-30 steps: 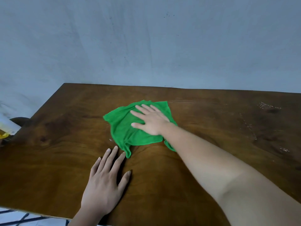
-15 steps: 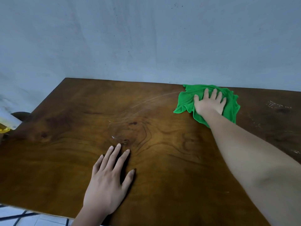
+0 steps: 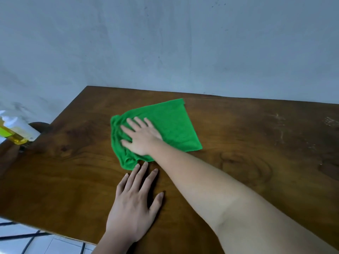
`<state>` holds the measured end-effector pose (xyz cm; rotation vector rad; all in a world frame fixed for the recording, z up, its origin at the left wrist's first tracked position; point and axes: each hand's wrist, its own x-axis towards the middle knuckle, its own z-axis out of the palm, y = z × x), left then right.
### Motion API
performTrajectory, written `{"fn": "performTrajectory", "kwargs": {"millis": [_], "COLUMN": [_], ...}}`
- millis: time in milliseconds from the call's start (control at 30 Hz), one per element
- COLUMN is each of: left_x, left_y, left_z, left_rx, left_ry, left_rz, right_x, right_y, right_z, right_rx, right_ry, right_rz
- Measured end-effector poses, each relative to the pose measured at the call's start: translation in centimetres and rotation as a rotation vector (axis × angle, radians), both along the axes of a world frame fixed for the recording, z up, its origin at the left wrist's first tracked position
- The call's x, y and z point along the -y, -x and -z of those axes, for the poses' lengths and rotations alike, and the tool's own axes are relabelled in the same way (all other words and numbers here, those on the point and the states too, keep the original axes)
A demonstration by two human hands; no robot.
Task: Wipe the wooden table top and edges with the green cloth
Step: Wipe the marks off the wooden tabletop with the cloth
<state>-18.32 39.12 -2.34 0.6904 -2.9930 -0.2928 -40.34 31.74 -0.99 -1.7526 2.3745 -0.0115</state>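
Observation:
The green cloth (image 3: 172,121) lies spread on the dark wooden table top (image 3: 247,143), near its middle and a little toward the wall. My right hand (image 3: 141,138) presses flat on the cloth's left half, fingers spread and pointing up-left; the cloth bunches in folds under and left of the palm. My left hand (image 3: 134,204) rests flat on the bare wood just in front of the cloth, fingertips almost touching its near edge, holding nothing.
A spray bottle (image 3: 14,131) with yellow liquid and a white head stands off the table's left edge. A grey wall runs along the table's far edge. Pale smears (image 3: 280,125) mark the wood at the right. Tiled floor (image 3: 36,242) shows below the near edge.
My right hand has swept the cloth from the far right of the table back to the left, toward the middle. The left hand has stayed flat in place.

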Motion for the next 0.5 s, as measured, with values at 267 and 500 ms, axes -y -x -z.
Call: {"fn": "performTrajectory", "kwargs": {"millis": [267,500], "left_x": [-0.1,0.0], "left_y": [0.1,0.0], "left_z": [0.1,0.1], "left_rx": [-0.014,-0.002], "left_ry": [0.017,0.014], "left_rz": [-0.002,-0.008], "right_x": [-4.1,-15.0], "right_y": [8.7,21.2], "right_z": [-0.5,-0.6], "right_rx": [0.026,0.002], "right_ry": [0.029,0.048], "right_rz": [-0.006,0.454]}}
